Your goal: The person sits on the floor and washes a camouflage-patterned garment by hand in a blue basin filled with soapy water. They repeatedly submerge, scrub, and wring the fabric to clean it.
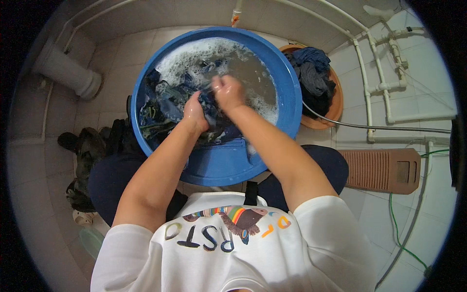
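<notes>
A wide blue tub [292, 92] in front of me holds grey soapy water and wet dark blue, patterned clothes [165, 109], heaped mostly at its left and near side. My left hand [195, 114] is closed on a wet garment [208, 104] near the middle, thumb up, its other fingers partly hidden by cloth and water. Just right of it, slightly farther away, my right hand [228, 92] is curled into a fist, blurred by motion. Part of the same cloth appears pinched in it. White foam [182, 61] covers the far left of the water.
Behind the tub at right, an orange-brown basin [335, 104] holds dark clothes [314, 73]. A grey hose [384, 127] runs over the tub's right rim. A brown washboard [379, 170] lies at right, near white wall pipes [367, 92]. Dark items [90, 151] lie at left.
</notes>
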Tool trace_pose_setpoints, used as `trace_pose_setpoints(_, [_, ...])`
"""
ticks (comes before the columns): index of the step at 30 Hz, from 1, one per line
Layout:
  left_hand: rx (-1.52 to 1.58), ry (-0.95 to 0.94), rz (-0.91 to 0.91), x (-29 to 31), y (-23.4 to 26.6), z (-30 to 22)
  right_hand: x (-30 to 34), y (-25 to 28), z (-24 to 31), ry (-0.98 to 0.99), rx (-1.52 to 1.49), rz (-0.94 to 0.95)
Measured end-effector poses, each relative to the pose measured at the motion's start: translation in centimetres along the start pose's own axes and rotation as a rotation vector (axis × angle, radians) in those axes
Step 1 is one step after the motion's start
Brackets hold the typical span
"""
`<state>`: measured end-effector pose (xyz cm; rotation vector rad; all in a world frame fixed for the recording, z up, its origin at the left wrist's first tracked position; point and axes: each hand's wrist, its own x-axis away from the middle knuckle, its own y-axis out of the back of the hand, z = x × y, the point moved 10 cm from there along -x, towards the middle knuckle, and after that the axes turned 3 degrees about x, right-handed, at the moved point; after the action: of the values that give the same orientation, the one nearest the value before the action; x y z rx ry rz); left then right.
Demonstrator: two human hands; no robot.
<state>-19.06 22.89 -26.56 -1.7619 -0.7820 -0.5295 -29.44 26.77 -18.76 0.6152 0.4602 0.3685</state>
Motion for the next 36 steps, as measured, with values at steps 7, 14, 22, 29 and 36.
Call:
trace_pose_setpoints(7, [0.071,-0.121,0.219,-1.2,-1.3,-1.8,-1.7,0.4,-9.1,-0.088,0.142,0.219])
trace_pose_setpoints(14, [-0.181,-0.441,0.035,-1.7,0.6,-3.8,-0.2,0.0,-13.6,-0.392,0.482,0.411])
trace_pose_setpoints(22, [0.064,-0.149,0.287,-3.8,0.0,-2.6,3.7,1.1,5.4,0.073,-0.272,0.086])
trace_pose_setpoints(29, [-0.043,-0.247,0.645,-1.5,-2.9,-2.0,5.9,1.5,8.5,0.507,-0.088,0.013])
trace_pose_setpoints(36, [0.221,-0.189,1.170,0.7,-3.7,-2.2,4.9,1.1,8.8,0.322,-0.277,-0.004])
